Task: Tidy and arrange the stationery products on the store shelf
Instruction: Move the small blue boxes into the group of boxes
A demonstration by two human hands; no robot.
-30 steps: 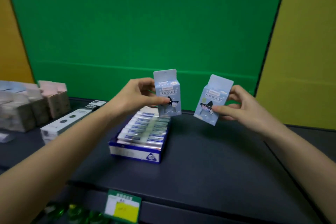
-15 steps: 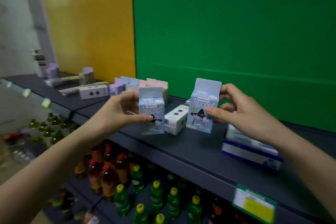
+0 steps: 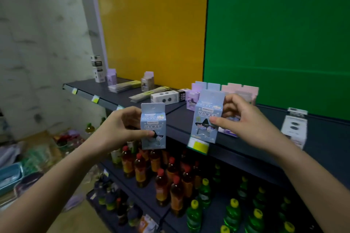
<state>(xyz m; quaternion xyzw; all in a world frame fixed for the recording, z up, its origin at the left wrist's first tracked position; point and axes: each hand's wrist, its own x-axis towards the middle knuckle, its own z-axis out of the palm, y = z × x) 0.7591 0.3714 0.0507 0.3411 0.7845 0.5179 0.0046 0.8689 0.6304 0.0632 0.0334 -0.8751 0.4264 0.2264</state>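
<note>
2 light-blue cartons are in the air, 1 in each hand. The left hand (image 3: 121,128) pinches the left carton (image 3: 153,126), thumb on its front and fingers curled behind. It is upright, just in front of the near edge of the dark shelf (image 3: 320,138). The right hand (image 3: 244,121) pinches the right carton (image 3: 206,117) the same way, thumb by its star window. This 1 is held above the shelf's near edge, over 1 yellow price tag (image 3: 198,144).

On the shelf, 1 white box (image 3: 164,97) with 2 dark spots lies far left of the cartons, and 1 blurred white box (image 3: 294,128) sits at right. Purple, blue and pink cartons (image 3: 240,91) stand in a far row, too overlapped to count. Below are red-capped bottles (image 3: 161,185) and yellow-capped green bottles (image 3: 232,213).
</note>
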